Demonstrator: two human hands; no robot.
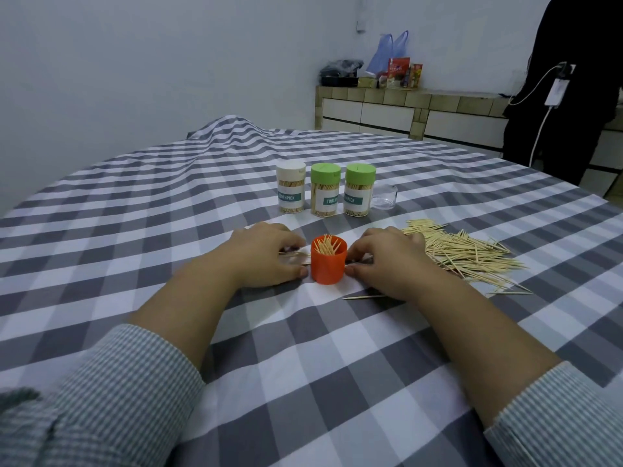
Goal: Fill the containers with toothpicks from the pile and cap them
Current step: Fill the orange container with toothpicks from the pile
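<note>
An orange cup [328, 266] of upright toothpicks stands on the checked counter [303, 365]. The left hand [263, 256] and right hand [391, 261] flank it, fingers curled; whether they hold anything is unclear. The pile [468, 252] lies right; three capped jars [325, 190] stand behind. Best gather picks aligned, then drop them in together.

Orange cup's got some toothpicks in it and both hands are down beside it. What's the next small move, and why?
Probably lift the few toothpicks under the right hand and drop them into the orange cup. The cup is open and its toothpicks stand loosely, so it looks only part full, while three capped containers stand behind. The loose pile lies just right of that hand.
</note>
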